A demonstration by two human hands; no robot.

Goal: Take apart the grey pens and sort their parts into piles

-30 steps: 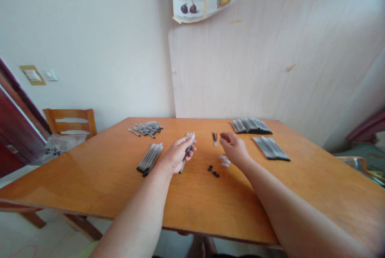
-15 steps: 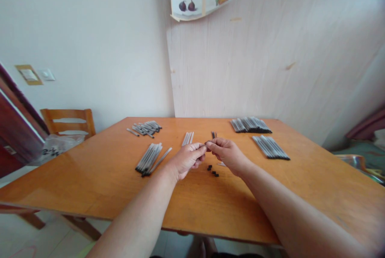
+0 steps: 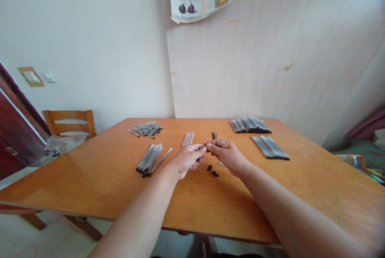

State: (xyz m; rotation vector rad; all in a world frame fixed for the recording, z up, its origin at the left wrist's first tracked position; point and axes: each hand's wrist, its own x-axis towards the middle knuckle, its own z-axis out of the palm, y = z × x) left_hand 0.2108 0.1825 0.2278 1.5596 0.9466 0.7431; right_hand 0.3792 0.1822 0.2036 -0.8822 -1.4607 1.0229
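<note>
Over the middle of the table, my left hand [image 3: 190, 158] and my right hand [image 3: 224, 152] meet at the fingertips. Both are closed in a pinch around something small and dark, mostly covered by the fingers; I cannot make out what it is. Below my right hand lie several small black caps [image 3: 213, 170] and a short white piece [image 3: 221, 164]. Behind my left hand are several white pen tubes [image 3: 188, 138] side by side. Thin dark sticks, perhaps refills [image 3: 213, 134], lie just beyond my right hand.
Pens with black ends lie left in a near bundle [image 3: 150, 158] and a loose far pile [image 3: 147, 128]. On the right are a neat row [image 3: 270, 147] and a larger stack [image 3: 250, 124]. A chair [image 3: 70, 121] with a plastic bag [image 3: 61, 148] stands beyond the table's [image 3: 99, 182] left edge.
Both hands stay pinched together at nearly the same spot. The view has shifted very slightly; nothing on the table has visibly moved.
</note>
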